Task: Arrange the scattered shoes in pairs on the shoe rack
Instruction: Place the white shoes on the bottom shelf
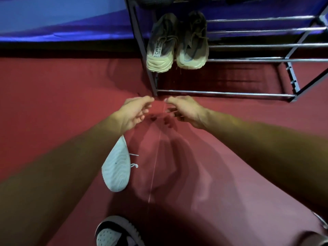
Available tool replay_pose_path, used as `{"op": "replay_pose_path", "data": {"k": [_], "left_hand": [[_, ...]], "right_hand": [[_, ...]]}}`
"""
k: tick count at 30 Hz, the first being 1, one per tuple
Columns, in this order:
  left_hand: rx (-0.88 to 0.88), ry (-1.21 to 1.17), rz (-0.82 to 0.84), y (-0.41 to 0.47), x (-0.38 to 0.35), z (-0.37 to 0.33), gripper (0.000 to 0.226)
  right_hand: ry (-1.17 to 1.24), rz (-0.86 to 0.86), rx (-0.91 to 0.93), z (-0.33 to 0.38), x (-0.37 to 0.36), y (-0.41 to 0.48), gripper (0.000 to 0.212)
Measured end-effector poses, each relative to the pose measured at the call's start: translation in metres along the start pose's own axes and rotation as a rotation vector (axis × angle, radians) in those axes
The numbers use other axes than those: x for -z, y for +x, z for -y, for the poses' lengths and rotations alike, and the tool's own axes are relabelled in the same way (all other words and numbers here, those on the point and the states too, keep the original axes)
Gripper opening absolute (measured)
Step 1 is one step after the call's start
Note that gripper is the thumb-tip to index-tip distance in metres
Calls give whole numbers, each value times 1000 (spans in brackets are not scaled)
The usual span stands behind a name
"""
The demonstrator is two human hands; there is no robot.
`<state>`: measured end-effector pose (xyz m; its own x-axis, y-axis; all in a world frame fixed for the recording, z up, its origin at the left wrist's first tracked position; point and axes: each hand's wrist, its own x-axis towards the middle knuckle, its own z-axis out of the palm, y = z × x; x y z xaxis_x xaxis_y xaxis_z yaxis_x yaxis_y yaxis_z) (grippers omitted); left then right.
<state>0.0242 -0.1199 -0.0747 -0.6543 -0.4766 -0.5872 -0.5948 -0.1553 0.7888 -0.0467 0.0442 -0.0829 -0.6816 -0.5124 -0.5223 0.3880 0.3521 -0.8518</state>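
A pair of grey sneakers with cream soles (177, 43) sits side by side at the left end of a metal shoe rack (230, 93), toes toward me. A white shoe (116, 167) lies sole-up on the red floor, partly under my left forearm. A black-and-white sneaker (115, 233) sits at the bottom edge of the view. My left hand (134, 112) and my right hand (184, 110) hover close together just in front of the rack's bottom bar, fingers relaxed, holding nothing.
A red carpet (53, 103) covers the floor. Blue fabric (53, 18) hangs along the wall behind the rack. The rack's bars to the right of the grey pair (266, 45) hold no shoes. Part of another shoe shows at the lower right edge (321, 222).
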Motion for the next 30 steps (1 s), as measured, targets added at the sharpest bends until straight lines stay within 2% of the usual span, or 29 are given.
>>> {"op": "replay_pose_path", "data": {"k": [2, 5, 11, 20, 25, 27, 30], "left_hand": [[62, 88, -37, 0, 28, 19, 12], [123, 213, -89, 0, 68, 48, 18], [191, 406, -103, 9, 120, 88, 17], [261, 425, -81, 5, 145, 122, 18], [217, 442, -82, -3, 149, 144, 19], [258, 451, -71, -3, 152, 149, 14], [323, 412, -48, 0, 156, 152, 19]], "right_hand": [[-143, 87, -8, -13, -27, 0, 18], [-419, 230, -3, -33, -64, 1, 29], [-595, 437, -76, -56, -117, 13, 39], [-640, 415, -123, -66, -165, 37, 36], [-677, 354, -46, -71, -178, 43, 7], [-696, 343, -17, -73, -179, 43, 15], [-662, 359, -23, -71, -174, 40, 29]]}}
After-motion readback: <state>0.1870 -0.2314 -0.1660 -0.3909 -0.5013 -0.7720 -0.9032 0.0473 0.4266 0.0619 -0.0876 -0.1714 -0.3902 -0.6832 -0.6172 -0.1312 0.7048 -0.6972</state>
